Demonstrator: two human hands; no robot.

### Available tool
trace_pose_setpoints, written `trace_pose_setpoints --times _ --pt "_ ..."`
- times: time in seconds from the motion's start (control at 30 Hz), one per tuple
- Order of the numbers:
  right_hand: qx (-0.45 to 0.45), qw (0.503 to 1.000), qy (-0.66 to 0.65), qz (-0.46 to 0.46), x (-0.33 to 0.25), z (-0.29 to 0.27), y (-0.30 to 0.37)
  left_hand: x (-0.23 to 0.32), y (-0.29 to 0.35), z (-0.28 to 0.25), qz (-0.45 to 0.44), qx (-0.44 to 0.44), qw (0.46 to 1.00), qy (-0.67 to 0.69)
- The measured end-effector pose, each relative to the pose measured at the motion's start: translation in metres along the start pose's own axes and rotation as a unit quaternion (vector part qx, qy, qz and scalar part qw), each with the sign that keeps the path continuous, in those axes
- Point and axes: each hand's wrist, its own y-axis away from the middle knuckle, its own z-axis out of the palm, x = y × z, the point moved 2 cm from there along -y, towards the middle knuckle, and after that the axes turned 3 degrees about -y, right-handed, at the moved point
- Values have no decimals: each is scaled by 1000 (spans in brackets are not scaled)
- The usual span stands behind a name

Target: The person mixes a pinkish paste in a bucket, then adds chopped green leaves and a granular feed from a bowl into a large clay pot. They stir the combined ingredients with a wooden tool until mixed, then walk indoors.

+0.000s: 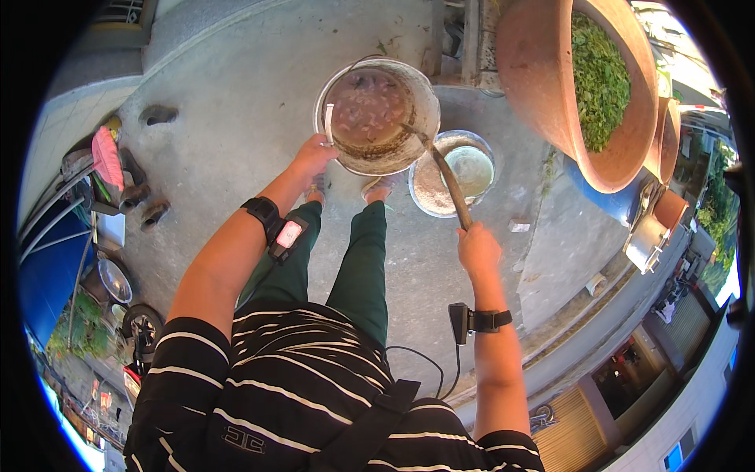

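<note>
A large pail [429,98] with a dirty rim stands tilted near my feet, holding brownish, murky liquid with pale lumps or foam. My left hand [316,155] is closed on the near left side of its rim, beside a white strip. In my right hand [478,250] is the end of a curved wooden stick [448,177]. The stick slants over the pail's right rim, and its far end dips into the liquid, so its tip is hidden. Just right of the pail, a pale round basin [423,193] holds a light green bowl [470,171].
A big terracotta pot [535,71] full of chopped green leaves stands at the far right, with a blue barrel [602,193] below it. On the left are shoes [157,211], a pink broom head [108,157] and a metal bowl [115,282]. A small pale block [519,226] lies on the concrete.
</note>
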Motion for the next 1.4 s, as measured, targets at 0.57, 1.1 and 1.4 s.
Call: trace_pose_setpoints --times 0.57,1.1,1.4 --pt "-21 998 -53 -11 2 16 22 -2 2 -9 -6 3 1000 2" --pt "54 955 -292 -4 79 -13 158 26 59 -84 16 11 998 -59" --pt "358 898 -247 69 200 -134 217 240 200 -69 192 -42 981 -11"
